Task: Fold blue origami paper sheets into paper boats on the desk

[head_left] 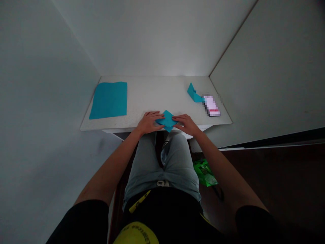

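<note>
A small blue piece of folded paper (167, 119), diamond-shaped with layered folds, lies at the front edge of the white tabletop. My left hand (150, 122) grips its left corner, fingers on top and thumb near the lower edge. On the opposite corner, my right hand (186, 124) holds the paper between fingertips and thumb. The lower point of the diamond reaches the table's edge. Farther back on the right stands a finished-looking blue folded paper figure (194, 93) with a pointed end. A stack or sheet of blue paper (109, 101) lies flat at the left.
A phone (212, 105) with a lit screen lies right of the paper figure, touching or close to its tip. Walls enclose the white tabletop (157, 91) on the left, back and right. On the floor at the right sits a green plastic bag (205, 173).
</note>
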Available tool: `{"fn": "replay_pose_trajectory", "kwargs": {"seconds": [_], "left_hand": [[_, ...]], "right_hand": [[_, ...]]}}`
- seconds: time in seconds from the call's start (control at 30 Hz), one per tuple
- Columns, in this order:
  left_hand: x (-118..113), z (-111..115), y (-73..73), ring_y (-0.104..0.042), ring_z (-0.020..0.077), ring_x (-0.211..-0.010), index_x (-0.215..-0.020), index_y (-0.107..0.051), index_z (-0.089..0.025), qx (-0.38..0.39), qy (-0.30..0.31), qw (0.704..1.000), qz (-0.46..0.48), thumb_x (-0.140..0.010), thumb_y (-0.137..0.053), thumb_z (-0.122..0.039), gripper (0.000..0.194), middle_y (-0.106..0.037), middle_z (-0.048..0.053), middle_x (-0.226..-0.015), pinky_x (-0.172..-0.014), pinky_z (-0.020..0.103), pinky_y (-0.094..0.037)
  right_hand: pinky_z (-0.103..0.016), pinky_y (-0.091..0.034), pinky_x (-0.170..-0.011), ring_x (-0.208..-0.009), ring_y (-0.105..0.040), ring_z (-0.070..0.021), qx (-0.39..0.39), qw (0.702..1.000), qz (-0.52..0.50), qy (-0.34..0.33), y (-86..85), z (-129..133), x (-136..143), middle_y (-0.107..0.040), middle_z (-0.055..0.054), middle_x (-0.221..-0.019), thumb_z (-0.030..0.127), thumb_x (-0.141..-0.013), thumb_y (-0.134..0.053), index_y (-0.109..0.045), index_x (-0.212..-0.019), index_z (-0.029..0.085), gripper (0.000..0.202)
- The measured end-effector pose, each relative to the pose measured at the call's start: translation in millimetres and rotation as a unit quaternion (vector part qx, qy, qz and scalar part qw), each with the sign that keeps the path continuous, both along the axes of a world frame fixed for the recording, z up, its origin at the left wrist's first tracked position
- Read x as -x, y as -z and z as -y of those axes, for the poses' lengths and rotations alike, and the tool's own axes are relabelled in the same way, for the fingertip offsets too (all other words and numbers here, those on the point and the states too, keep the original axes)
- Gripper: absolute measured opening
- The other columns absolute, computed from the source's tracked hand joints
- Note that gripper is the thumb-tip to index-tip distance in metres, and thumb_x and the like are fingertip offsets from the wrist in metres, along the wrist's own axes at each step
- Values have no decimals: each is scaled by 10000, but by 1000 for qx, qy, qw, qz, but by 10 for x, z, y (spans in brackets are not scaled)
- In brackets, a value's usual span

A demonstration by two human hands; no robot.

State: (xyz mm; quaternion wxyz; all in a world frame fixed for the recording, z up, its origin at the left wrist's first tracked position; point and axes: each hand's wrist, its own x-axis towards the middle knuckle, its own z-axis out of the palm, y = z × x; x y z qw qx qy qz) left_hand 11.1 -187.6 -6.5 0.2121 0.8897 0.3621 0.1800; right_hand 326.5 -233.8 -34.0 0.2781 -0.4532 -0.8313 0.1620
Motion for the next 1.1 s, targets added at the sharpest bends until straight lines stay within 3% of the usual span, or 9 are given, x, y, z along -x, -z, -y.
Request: {"fn": "replay_pose_trajectory", "kwargs": {"seconds": [0.13, 0.2, 0.3, 0.47, 0.67, 0.8, 0.9, 0.97, 1.1], "left_hand": [[-32, -90, 107, -671, 282, -1471, -1331, -820, -307, 14, -44, 998, 52, -1088, -637, -404, 319, -804, 40, -1442, -1286, 547, -421], [-46, -120, 142, -725, 279, -1389, -1409, -782, -299, 19, -62, 995, 72, -1073, -661, -367, 363, -831, 49, -1377, -1251, 531, -462], [-60, -107, 136, -715, 277, -1386, -1615, -634, -309, 6, -70, 995, 65, -1056, -676, -321, 562, -808, 56, -1418, -1217, 498, -489], [-96, -25, 89, -585, 294, -1549, -1533, -718, -354, -46, -39, 998, -8, -1057, -588, -209, 514, -675, 29, -1634, -1281, 535, -407], [-103, -14, 97, -544, 307, -1595, -1581, -677, -344, -56, -16, 998, -33, -1039, -565, -174, 579, -612, 22, -1695, -1310, 587, -366], [-108, -14, 109, -548, 307, -1596, -1554, -696, -327, -60, -15, 997, -34, -1044, -565, -170, 550, -621, 33, -1684, -1319, 603, -350], [-114, 9, 117, -567, 300, -1580, -1508, -724, -316, -64, -23, 997, -19, -1043, -580, -168, 509, -647, 44, -1660, -1312, 594, -365], [-96, 34, 121, -626, 291, -1515, -1413, -779, -290, -72, -30, 997, -4, -1049, -589, -177, 426, -725, 58, -1569, -1293, 572, -397], [28, 83, 127, -739, 284, -1320, -1229, -842, -283, -81, -23, 996, 27, -1014, -652, -207, 298, -838, 63, -1349, -1224, 554, -472]], "right_hand": [[-522, -572, -1014, -1068, -758, -313, 30, 994, -56, 84, 51, -47, 97, -854, -103, -1178, 431, -1119, -596, -831, -1296, 264, 338], [-508, -588, -979, -1003, -731, -303, 29, 988, -88, 127, 60, -57, 151, -823, -108, -1158, 376, -1095, -600, -759, -1440, 247, 401], [-540, -561, -1057, -1113, -702, -325, -12, 986, -74, 147, 41, -44, 241, -777, -137, -1282, 302, -1076, -595, -699, -1534, 254, 473], [-588, -482, -1166, -1426, -619, -350, -21, 995, 38, 86, 3, 36, 466, -704, -95, -1590, 186, -1067, -542, -736, -1503, 311, 493], [-598, -436, -1269, -1607, -540, -327, -4, 997, 75, 31, 15, 166, 472, -547, -112, -1746, 322, -1122, -525, -573, -1679, 263, 562], [-611, -434, -1284, -1622, -533, -313, -1, 997, 74, 28, 18, 235, 130, -543, -102, -1745, 347, -1141, -501, -554, -1688, 291, 552], [-620, -445, -1282, -1618, -538, -328, -1, 997, 81, 7, 32, 253, -41, -550, -102, -1740, 342, -1075, -625, -547, -1687, 308, 617], [-618, -459, -1275, -1596, -562, -345, -14, 997, 76, 5, 56, 249, -43, -563, -124, -1731, 351, -1026, -708, -587, -1648, 283, 637], [-607, -511, -1219, -1494, -653, -346, -39, 998, 37, 36, 124, 227, 96, -683, -139, -1619, 340, -1038, -700, -725, -1445, 261, 415]]}}
